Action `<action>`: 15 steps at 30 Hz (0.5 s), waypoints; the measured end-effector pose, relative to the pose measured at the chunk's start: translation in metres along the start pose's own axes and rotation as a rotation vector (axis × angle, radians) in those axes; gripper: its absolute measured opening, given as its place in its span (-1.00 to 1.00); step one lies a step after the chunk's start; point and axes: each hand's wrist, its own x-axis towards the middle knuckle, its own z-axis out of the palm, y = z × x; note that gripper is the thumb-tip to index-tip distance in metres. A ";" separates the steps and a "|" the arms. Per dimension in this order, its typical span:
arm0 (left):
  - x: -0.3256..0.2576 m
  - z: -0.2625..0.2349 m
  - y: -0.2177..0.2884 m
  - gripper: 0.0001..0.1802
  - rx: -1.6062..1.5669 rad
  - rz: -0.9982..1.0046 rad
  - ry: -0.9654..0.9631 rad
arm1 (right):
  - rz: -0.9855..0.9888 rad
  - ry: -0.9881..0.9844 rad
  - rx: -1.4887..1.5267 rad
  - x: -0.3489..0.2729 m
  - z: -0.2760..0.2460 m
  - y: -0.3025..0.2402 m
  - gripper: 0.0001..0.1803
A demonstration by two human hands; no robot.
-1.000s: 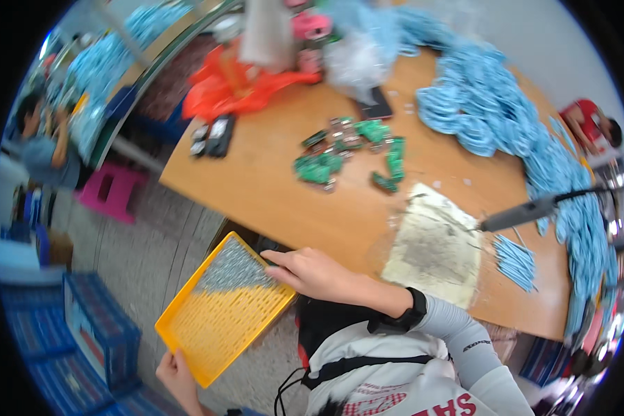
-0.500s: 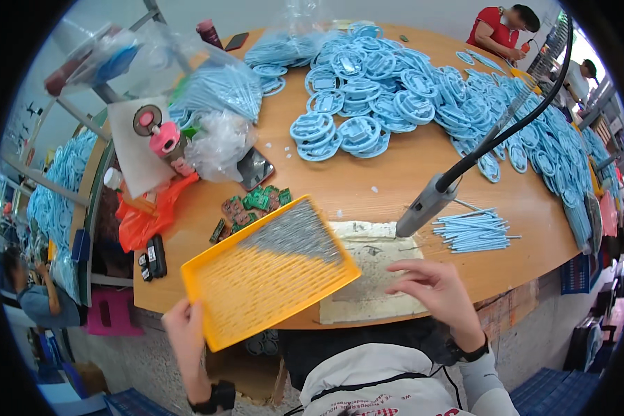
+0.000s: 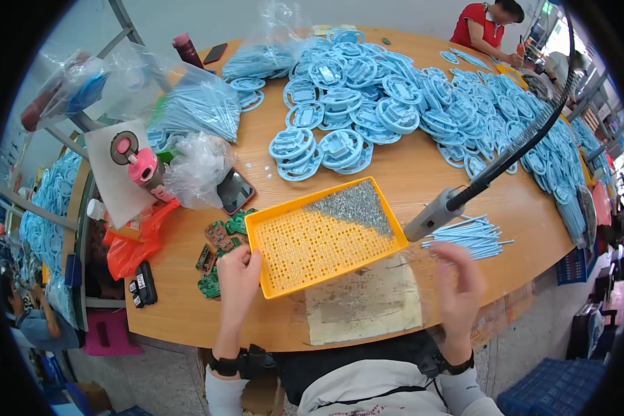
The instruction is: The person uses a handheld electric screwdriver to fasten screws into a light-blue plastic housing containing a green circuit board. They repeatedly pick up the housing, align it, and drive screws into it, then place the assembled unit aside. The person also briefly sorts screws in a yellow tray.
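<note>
My left hand (image 3: 238,276) is closed on the left edge of a yellow tray (image 3: 258,260), thumb at the rim. The tray has a grid of small holes; a heap of small silver metal pieces, screw-like, (image 3: 357,206) fills its far right corner. Smeared a little by motion, my right hand (image 3: 461,281) is apart from the tray, to its right, with fingers spread and nothing visible in them. Just beyond it a grey pen-shaped power tool (image 3: 433,216) hangs on a black cord, its tip hidden behind the tray's right rim. Beneath the tray lies a stained pale mat (image 3: 364,308).
Light-blue sticks (image 3: 471,237) lie to the right. A large pile of light-blue round plastic parts (image 3: 367,90) covers the far table. Green circuit boards (image 3: 211,281), a phone (image 3: 236,191), a pink-lidded bottle (image 3: 144,166) and plastic bags (image 3: 200,170) are left. A person in red (image 3: 482,31) works far right.
The tray has moved up and to the right in my left hand and turned more level. My right hand has shifted slightly right, its fingers spreading from a pinch-like pose. The whole view has shifted.
</note>
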 end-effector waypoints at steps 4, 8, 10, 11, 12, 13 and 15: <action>0.028 0.030 -0.006 -0.69 0.044 0.085 0.015 | 0.099 0.300 0.126 0.026 0.015 0.038 -0.06; 0.048 0.049 0.005 -0.68 0.023 0.130 0.001 | 0.088 0.347 0.167 0.055 0.030 0.060 -0.12; 0.054 0.051 0.006 -0.71 0.105 0.150 -0.026 | 0.154 0.344 0.181 0.061 0.031 0.069 -0.16; 0.055 0.055 0.008 -0.71 0.110 0.184 -0.012 | 0.199 0.334 0.192 0.064 0.032 0.074 -0.19; 0.058 0.063 0.009 -0.71 0.108 0.225 -0.002 | 0.241 0.331 0.197 0.067 0.030 0.083 -0.21; 0.062 0.069 0.007 -0.72 0.184 0.274 0.017 | 0.193 0.312 0.105 0.069 0.026 0.094 -0.32; 0.064 0.079 0.008 -0.73 0.214 0.248 -0.035 | 0.269 0.240 0.164 0.065 0.013 0.092 -0.36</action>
